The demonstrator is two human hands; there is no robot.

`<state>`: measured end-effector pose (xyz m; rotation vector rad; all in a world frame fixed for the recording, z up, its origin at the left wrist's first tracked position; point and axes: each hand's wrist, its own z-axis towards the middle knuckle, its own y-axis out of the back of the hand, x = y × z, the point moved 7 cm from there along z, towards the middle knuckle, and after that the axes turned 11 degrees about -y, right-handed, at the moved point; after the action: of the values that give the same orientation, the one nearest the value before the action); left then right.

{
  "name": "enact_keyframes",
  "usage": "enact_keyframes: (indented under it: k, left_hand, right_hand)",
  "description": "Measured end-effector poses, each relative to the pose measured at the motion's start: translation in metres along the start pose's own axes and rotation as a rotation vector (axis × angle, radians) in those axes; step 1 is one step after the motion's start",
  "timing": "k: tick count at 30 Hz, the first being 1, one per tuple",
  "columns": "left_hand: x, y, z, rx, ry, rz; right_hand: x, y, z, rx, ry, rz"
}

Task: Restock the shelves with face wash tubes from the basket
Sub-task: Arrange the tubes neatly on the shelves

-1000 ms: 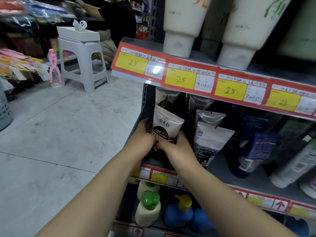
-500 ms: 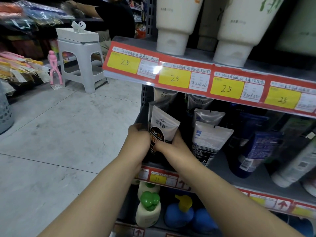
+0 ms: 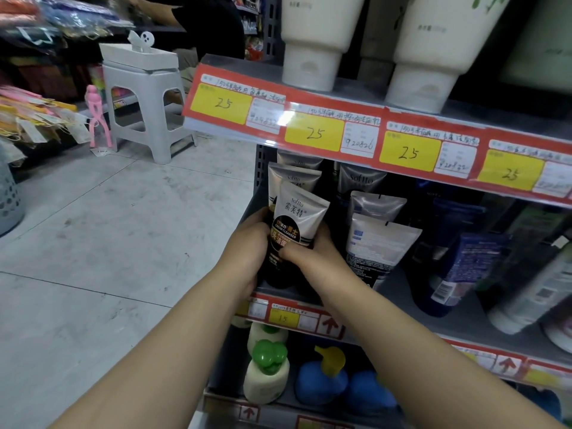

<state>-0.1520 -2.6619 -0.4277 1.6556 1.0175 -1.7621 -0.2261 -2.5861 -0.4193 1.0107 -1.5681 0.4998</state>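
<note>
Shelving (image 3: 247, 71) fills the right half of the shot, with three levels showing. Out on the tiled floor (image 3: 93, 243) stands one white stool (image 3: 145, 97) with one white tray (image 3: 139, 55) on top. One grey basket (image 3: 9, 196) peeks in at the far left edge, well apart from the shelves.

Up top, two big white tubes (image 3: 315, 41) stand cap-down, side by side.

Both arms are in, reaching to the left end of the middle level. The left hand (image 3: 247, 243) wraps the left side of the front face wash tube (image 3: 298, 218), fingers curled out of sight behind it. The right hand (image 3: 312, 252) grips it from the right, thumb across the black label. So it's a two-handed hold, with the tube upright at the front of its row. Its lower end is dark and half covered, so whether it touches the level I cannot tell.

Two matching tubes (image 3: 292, 178) line up behind it (only their crimped tops show). Next row over there are three silver tubes (image 3: 380, 243), just beside the right hand.

Down below are four pump bottles: two cream bottles (image 3: 266, 382), the front one green-topped, and two blue bottles (image 3: 320, 385), one yellow-topped.

Along the top red strip are four yellow price tags (image 3: 221, 103), each reading 25.
</note>
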Motion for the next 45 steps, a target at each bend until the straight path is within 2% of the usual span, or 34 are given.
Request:
enact_keyframes:
  k: [6, 12, 16, 19, 22, 24, 28, 31, 34, 45]
  left_hand:
    - [-0.014, 0.018, -0.018, -0.135, -0.14, 0.366]
    - [-0.02, 0.018, -0.053, -0.066, -0.249, 0.489]
    - [-0.025, 0.014, -0.071, 0.037, -0.311, 0.56]
    - [-0.032, 0.016, -0.085, 0.001, -0.338, 0.619]
    - [-0.04, 0.014, -0.1, -0.092, -0.387, 0.725]
    - [-0.039, 0.001, -0.107, -0.032, -0.417, 0.731]
    - [-0.024, -0.033, -0.116, 0.154, -0.457, 0.838]
    - [-0.02, -0.051, -0.112, 0.196, -0.43, 0.795]
    - [-0.016, -0.068, -0.102, 0.215, -0.414, 0.706]
    - [0.0, -0.089, -0.069, 0.209, -0.372, 0.508]
  right_hand:
    - [-0.001, 0.002, -0.006, -0.11, 0.045, -0.164]
    - [0.003, 0.0, -0.027, -0.077, 0.081, -0.192]
    - [0.003, -0.002, -0.037, -0.069, 0.069, -0.195]
    - [0.001, -0.002, -0.046, -0.092, 0.058, -0.174]
    - [-0.002, 0.004, -0.06, -0.149, 0.031, -0.114]
    - [-0.003, 0.017, -0.071, -0.226, 0.026, -0.107]
    - [-0.008, 0.06, -0.091, -0.484, 0.039, -0.105]
    - [-0.02, 0.085, -0.095, -0.604, -0.031, -0.083]
    - [-0.028, 0.095, -0.092, -0.622, -0.083, -0.044]
    - [-0.03, 0.091, -0.08, -0.409, 0.021, -0.094]
